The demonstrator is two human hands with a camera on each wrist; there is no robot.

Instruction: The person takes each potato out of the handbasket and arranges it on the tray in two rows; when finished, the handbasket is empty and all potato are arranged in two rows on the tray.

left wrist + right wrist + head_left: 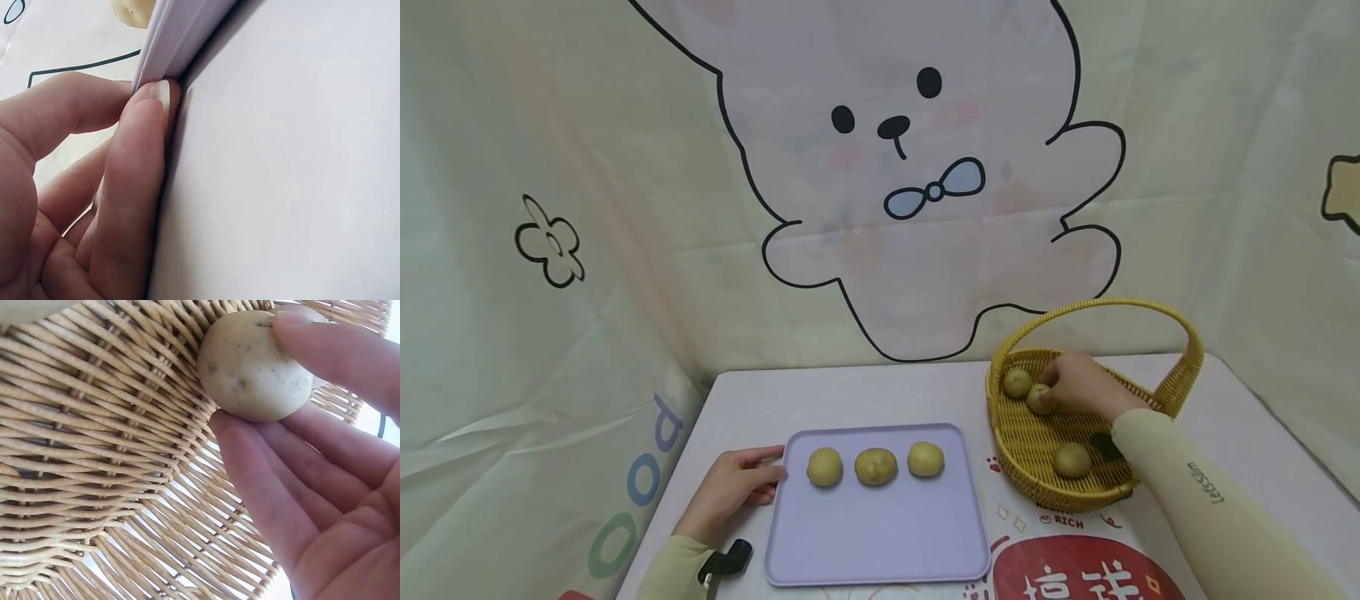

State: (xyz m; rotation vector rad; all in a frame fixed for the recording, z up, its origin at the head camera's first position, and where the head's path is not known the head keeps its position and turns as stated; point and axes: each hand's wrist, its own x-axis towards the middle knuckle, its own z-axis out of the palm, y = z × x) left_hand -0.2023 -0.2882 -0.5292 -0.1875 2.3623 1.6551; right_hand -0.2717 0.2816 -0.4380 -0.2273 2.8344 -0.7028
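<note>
A sleeve [1210,492] crosses a basket [1043,498] of three potatoes [1072,460], right hand [1088,386] gripping one. The left hand [736,485] pinches a tray [880,537] of three more potatoes [876,467].

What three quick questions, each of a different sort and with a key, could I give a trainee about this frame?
1. Count: how many potatoes lie on the tray?
2. Fill in the blank: inside the basket, the right hand holds a ____.
3. True or false: the left hand is inside the basket too.

Key:
1. Three, in a row toward the tray's far edge.
2. Potato; the right wrist view shows it between thumb and fingers.
3. False; that hand is at the left edge of the tray, touching it.
</note>
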